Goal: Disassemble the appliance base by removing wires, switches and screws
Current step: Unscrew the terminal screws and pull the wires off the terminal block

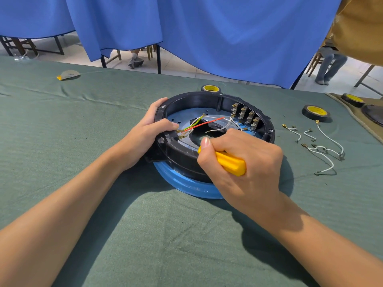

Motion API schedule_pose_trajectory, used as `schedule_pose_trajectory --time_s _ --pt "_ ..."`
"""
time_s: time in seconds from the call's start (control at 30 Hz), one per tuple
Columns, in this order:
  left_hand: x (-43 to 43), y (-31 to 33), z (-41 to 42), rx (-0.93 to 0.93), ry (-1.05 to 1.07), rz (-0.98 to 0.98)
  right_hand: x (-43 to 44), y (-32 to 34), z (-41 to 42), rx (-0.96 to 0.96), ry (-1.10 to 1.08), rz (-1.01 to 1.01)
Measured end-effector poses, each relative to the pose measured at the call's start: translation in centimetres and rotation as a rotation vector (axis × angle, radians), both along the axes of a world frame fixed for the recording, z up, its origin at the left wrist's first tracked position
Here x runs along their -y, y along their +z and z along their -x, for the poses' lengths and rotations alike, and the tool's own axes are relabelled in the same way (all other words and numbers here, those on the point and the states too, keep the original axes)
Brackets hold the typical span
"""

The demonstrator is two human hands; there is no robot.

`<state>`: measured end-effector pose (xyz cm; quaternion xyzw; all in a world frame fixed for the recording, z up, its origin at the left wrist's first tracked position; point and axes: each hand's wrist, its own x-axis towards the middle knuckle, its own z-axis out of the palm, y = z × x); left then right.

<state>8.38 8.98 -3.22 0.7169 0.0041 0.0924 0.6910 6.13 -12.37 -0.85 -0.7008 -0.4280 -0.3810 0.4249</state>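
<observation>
Base (209,99) sits mid-surface (124,214), open side up. Left grip (145,133) clasps its rim, likely steadying it against tool force. Right grip (255,148) is clenched round a yellow-handled tool (231,162), tip hidden inside. Loose wires (323,149) lie aside, right.

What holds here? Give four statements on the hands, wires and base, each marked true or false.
1. The right hand grips a yellow tool handle. True.
2. Loose white wires lie on the green cloth right of the base. True.
3. The left hand rests flat on the cloth. False: it holds the base's rim.
4. No wires remain inside the base. False: a red wire and others lie inside.
</observation>
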Motion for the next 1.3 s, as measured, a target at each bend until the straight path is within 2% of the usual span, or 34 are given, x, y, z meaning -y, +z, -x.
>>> schedule_pose_trajectory --time_s 1.3 --pt "-0.19 -0.31 -0.13 0.002 -0.009 0.012 -0.01 -0.13 -0.26 0.022 0.016 -0.002"
